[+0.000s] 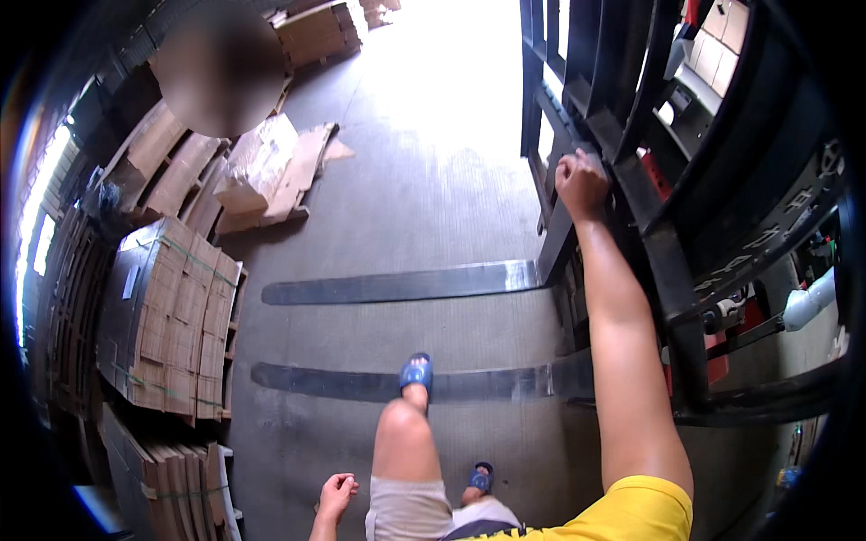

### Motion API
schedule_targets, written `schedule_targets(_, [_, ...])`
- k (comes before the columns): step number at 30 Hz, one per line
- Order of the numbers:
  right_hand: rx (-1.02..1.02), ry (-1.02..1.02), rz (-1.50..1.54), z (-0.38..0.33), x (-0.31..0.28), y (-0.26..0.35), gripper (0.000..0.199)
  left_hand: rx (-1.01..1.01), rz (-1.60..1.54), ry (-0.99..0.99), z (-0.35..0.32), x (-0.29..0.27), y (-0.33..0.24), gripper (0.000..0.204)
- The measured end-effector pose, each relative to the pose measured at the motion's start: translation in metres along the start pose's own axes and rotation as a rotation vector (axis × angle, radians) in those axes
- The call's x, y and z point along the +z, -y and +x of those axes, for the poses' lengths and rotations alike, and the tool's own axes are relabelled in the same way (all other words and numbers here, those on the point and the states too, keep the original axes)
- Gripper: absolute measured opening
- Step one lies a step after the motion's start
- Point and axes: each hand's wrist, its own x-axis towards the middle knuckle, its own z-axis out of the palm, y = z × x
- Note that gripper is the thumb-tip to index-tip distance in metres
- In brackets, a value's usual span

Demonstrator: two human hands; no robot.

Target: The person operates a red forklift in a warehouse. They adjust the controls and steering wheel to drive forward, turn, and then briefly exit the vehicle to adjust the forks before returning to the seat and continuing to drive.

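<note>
Pale lettering, slanted and distorted, marks a black forklift filling the right side of the frame. Its far fork and near fork run lengthwise across the center, tips pointing left. At upper right, a person's right hand curls against the forklift's dark frame; whether it grips cannot be told. The left hand, lower center-left, is loosely curled, its grip unclear. Strapped cardboard stacks line the gray warehouse floor at left.

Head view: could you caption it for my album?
Right hand at a forklift's black frame, one blue slide sandal over the nearer fork.
</note>
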Motion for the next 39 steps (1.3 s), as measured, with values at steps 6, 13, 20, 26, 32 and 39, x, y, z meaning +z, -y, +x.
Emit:
schedule_targets(6, [-0.141,-0.176,-0.034,0.003,0.025,-0.012,0.009,-0.234,0.198,-0.043,-0.011,0.043,0.091,0.025])
schedule_targets(13, [-0.029,-0.275,-0.206,0.011,0.037,-0.049,0.014,-0.005,0.613,0.527,0.116,0.105,0.117,0.037])
schedule_targets(20, [0.019,-0.16,-0.149,0.04,0.106,-0.082,0.023,0.372,-0.012,-0.092,0.118,0.118,-0.099,0.031])
schedule_targets(26, [-0.019,-0.118,-0.107,0.052,0.139,-0.115,0.024,0.088,0.199,-0.152,0.125,0.112,-0.021,0.033])
schedule_targets(32, [-0.023,-0.035,-0.154,0.051,0.156,-0.131,0.025,-0.286,0.451,0.01,0.092,0.104,0.085,0.04])
schedule_targets(39, [-0.106,-0.099,-0.117,0.057,0.149,-0.135,0.024,-0.176,0.311,-0.006,0.112,0.117,0.039,0.043])
